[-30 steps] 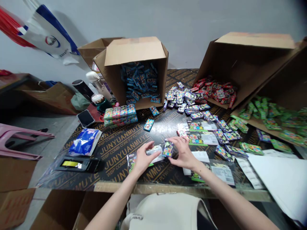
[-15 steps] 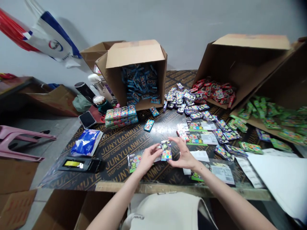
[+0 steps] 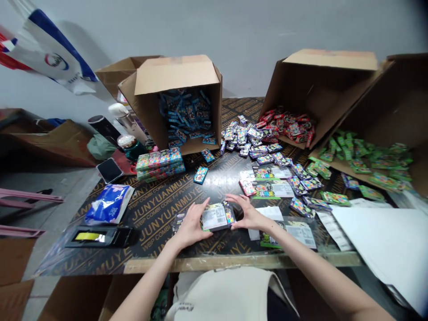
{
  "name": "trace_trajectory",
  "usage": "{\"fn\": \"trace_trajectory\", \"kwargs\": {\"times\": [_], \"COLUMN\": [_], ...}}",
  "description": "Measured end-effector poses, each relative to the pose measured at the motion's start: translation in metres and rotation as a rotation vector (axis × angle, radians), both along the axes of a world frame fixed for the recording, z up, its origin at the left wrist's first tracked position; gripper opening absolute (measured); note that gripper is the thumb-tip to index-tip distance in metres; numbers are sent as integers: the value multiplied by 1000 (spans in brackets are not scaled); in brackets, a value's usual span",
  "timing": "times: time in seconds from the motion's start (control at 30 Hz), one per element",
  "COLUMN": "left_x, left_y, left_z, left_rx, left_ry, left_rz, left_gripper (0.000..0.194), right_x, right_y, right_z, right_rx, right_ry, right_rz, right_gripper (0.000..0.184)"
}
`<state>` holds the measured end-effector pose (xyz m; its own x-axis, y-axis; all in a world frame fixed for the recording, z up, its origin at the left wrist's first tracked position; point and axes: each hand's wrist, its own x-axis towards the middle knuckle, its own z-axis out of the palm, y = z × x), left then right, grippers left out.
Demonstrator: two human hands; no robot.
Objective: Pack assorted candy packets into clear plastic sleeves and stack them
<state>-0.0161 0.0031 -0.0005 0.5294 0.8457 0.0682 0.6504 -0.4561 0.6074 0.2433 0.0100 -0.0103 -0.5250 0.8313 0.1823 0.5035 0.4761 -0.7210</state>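
My left hand (image 3: 192,225) grips a clear printed plastic packet (image 3: 214,218) with a white barcode label, fingers at its upper edge and thumb at its lower edge. At the packet's right end a small purple printed box (image 3: 230,214) shows partly, its rest covered by the packet. My right hand (image 3: 247,215) curves around that end, holding the box between fingertips and thumb. Just beyond lie a red printed box (image 3: 247,187) and flat printed packets (image 3: 272,188). Another flat packet (image 3: 301,234) lies beneath my right forearm.
Cartons hold blue boxes (image 3: 189,113), red boxes (image 3: 294,127) and green boxes (image 3: 364,151). Loose purple boxes (image 3: 244,136) are heaped between cartons. On the left are stacked wrapped boxes (image 3: 158,165), a phone (image 3: 109,170), a blue pouch (image 3: 109,204) and a tape dispenser (image 3: 100,236). White paper (image 3: 377,240) lies right.
The purple box was upright between my hands; now it lies partly covered at the packet's right end. My left hand has moved left and spread along the packet. The camera view has shifted slightly.
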Motion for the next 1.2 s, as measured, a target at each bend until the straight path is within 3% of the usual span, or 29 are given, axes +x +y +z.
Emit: {"fn": "trace_trajectory", "kwargs": {"times": [0.07,0.13,0.23,0.3,0.4,0.5,0.6,0.67,0.73,0.8,0.87,0.97,1.1,1.2], "left_x": [1,3,6,7,7,11,27,43,59,72,79,80,73,55], "left_y": [2,3,4,5,6,9,11,10,10,9,8,9,11,11], "left_z": [1,0,-2,-6,-13,-14,-3,10,21,28,30,27,20,16], "left_rx": [7,6,9,21,24,22,-22,-237,-613,-911,-990,-939,-889,-531], "left_ry": [-25,-39,-30,-11,55,111,-65,-352,-702,-974,-1076,-1011,-904,-596], "left_rz": [67,117,103,94,72,87,239,335,336,317,359,434,418,338], "left_gripper": [99,99,101,101,98,91,76,57,47,45,39,28,29,46], "right_x": [-3,-7,-7,5,38,62,52,28,0,-20,-26,-17,-3,4], "right_y": [-2,-6,-6,6,36,62,61,47,26,7,-5,-10,-6,0], "right_z": [7,13,18,16,11,9,16,22,26,28,30,34,40,34], "right_rx": [32,42,-13,24,113,47,-62,-205,-383,-475,-401,-125,166,263], "right_ry": [29,60,56,6,-186,-324,-38,344,673,809,745,454,99,-46], "right_rz": [-71,-112,-25,-61,-230,-236,-197,-135,-40,29,6,-91,-30,-48], "right_gripper": [101,93,72,72,82,85,88,94,100,104,109,108,88,81]}}
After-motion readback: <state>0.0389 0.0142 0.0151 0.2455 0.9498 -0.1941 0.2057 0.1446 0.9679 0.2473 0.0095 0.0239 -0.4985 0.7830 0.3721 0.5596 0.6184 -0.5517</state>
